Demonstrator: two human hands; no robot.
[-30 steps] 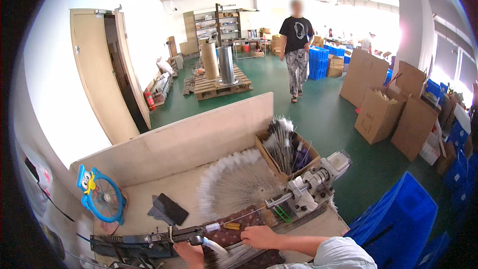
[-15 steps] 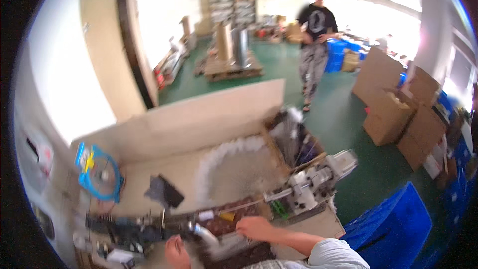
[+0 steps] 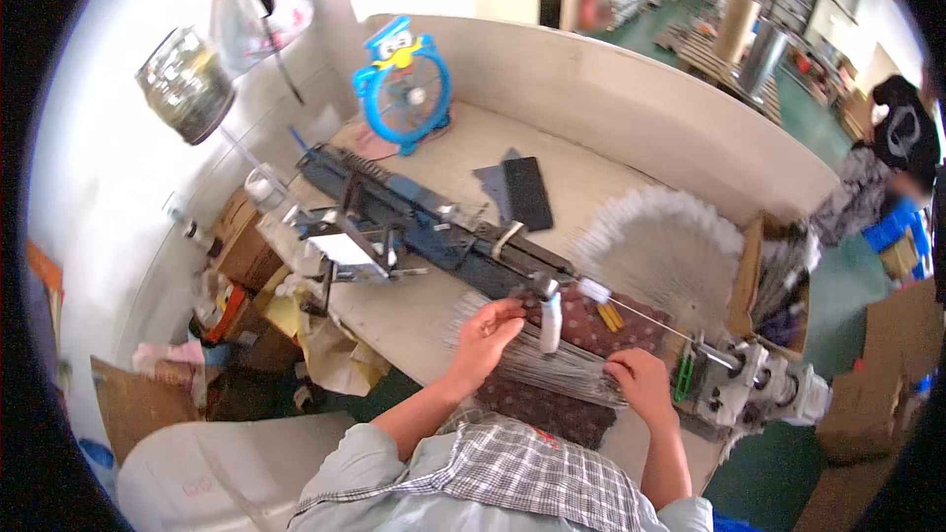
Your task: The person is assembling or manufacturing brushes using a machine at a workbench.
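The left hand (image 3: 488, 328) rests at the left end of a bundle of thin metal rods (image 3: 552, 363), its fingers bent and pinching the rod ends. The right hand (image 3: 641, 382) lies on the right end of the same bundle, fingers curled down over the rods; whether it truly grips them cannot be told. The rods lie flat on a dark red patterned cloth (image 3: 552, 409) at the near edge of the counter (image 3: 434, 320), just in front of the person's checked shirt.

Between the hands, a little farther off, a small white bottle (image 3: 550, 320) stands upright, touching the rods. Behind it a long dark blue machine (image 3: 434, 232) runs slantwise from far left to the middle of the counter. A thin rod sticks out from it to the right toward a grey motor unit (image 3: 764, 389) at the right edge. Beyond the motor a fan of white bristles (image 3: 670, 246) is spread on the counter, and a black flat pad (image 3: 527, 192) lies farther off. A blue fan with an owl figure (image 3: 404, 89) stands at the far side by the wall. Another person (image 3: 892, 153) in dark clothes stands at the far right, on the green floor.
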